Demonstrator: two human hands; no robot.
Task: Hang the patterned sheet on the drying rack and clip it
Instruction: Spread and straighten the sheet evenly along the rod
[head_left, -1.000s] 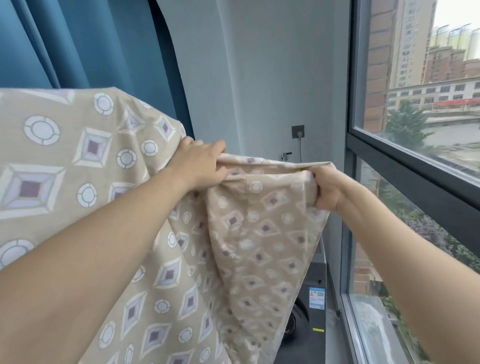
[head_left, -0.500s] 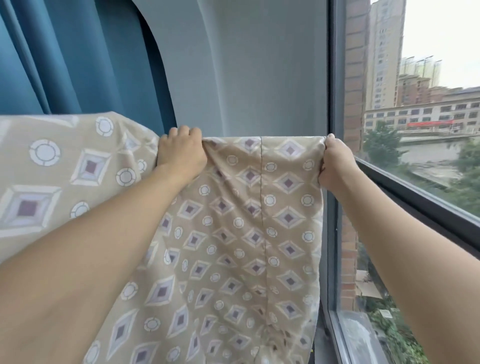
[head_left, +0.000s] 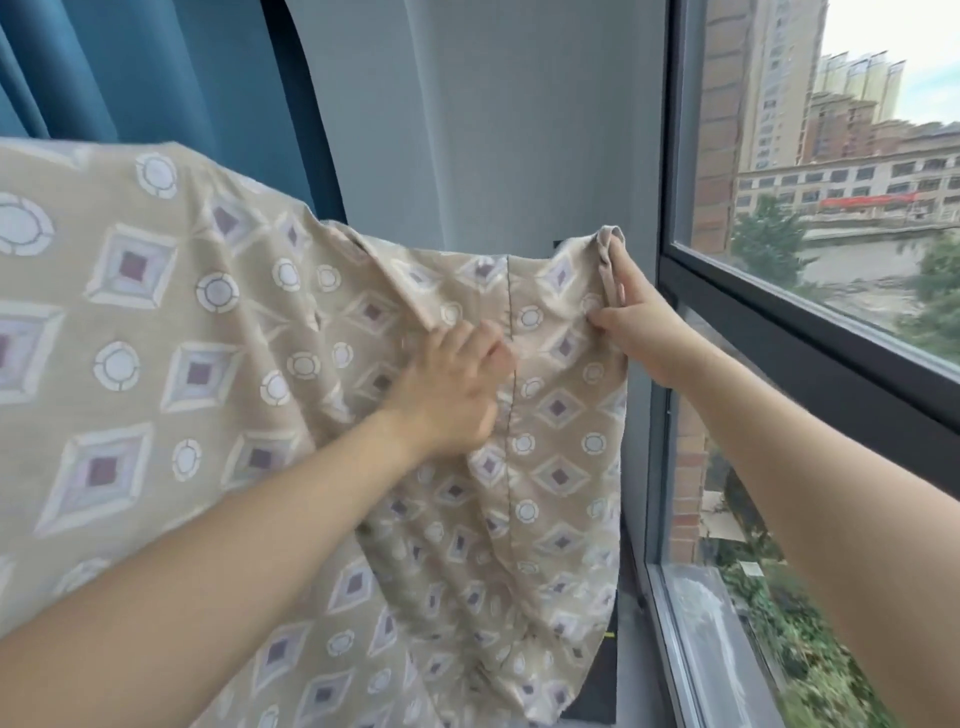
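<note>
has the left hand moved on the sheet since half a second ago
Yes. The left hand has dropped from the sheet's top edge and shifted right, up to its vertical seam.

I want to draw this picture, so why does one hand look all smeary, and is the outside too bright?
Head view: the left hand is motion-blurred on the patterned sheet, while the right hand is sharper. Head view: the sky beyond the window is washed out white, and the frame bows from the wide lens.
</note>
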